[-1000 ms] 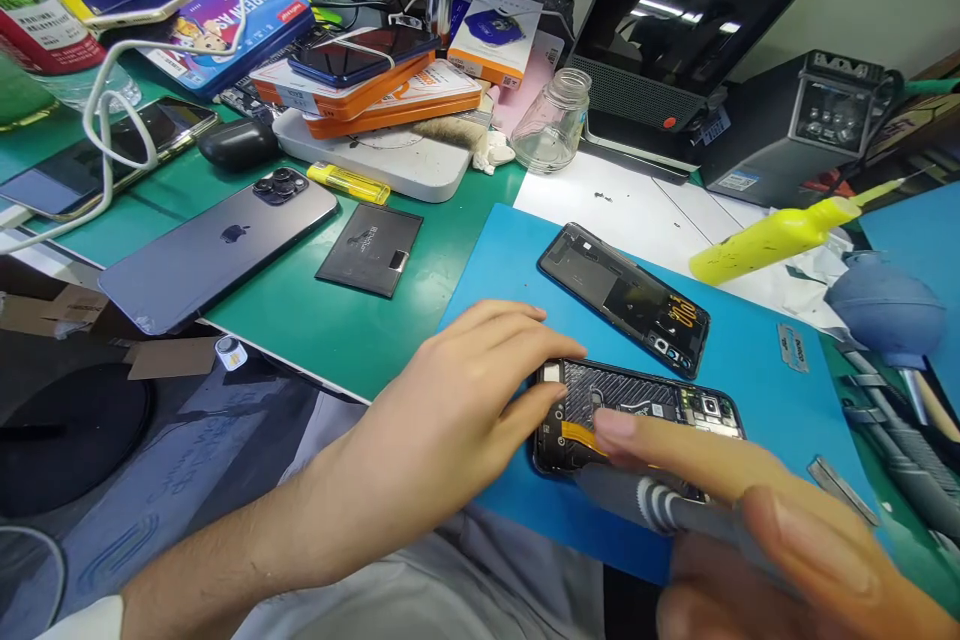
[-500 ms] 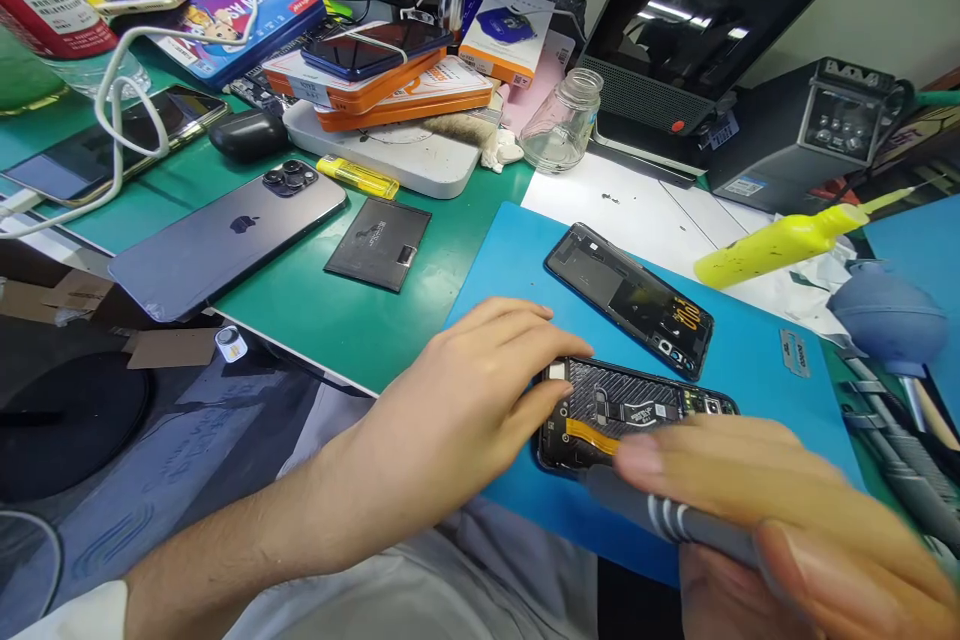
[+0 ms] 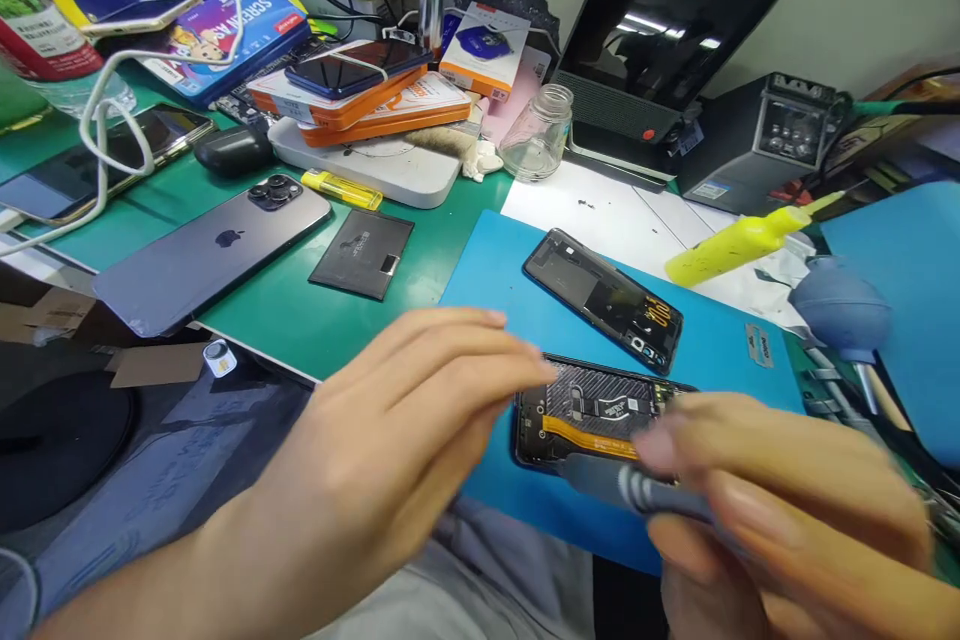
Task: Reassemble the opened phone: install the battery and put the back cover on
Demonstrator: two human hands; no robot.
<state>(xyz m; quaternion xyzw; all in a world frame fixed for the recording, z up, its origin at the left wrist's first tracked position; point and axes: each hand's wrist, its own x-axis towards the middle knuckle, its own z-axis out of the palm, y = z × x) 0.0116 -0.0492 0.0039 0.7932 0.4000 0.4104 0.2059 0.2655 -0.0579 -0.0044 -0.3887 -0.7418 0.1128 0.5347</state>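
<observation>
Blur softens the right hand (image 3: 795, 480), whose thumb and fingers pinch a grey tool (image 3: 600, 478) with pale rings near its middle. The tool's far end lies along the near long edge of an opened phone (image 3: 600, 385); whether its tip touches the frame is too smeared to tell, and its rear end disappears into the grip. The phone lies on a blue mat (image 3: 480, 270), its ribbed inside facing up, and the right hand covers much of its right end. An orange ribbon (image 3: 574, 432) crosses the inside and runs out of sight behind the fingertips. Small print on the parts (a pale label among them) is too fine to read.

The left hand (image 3: 390, 420) has its fingers stretched side by side over the phone's left end, masking one corner. Its thumb is hidden, so I cannot tell whether it pinches anything, nor whether the fingertips touch the phone. Its forearm is cut off at lower left.

Beyond the phone, a dark back panel (image 3: 600, 295) lies tilted on the mat. At upper left, a red-labelled bottle (image 3: 45, 30) is cropped by the frame.
</observation>
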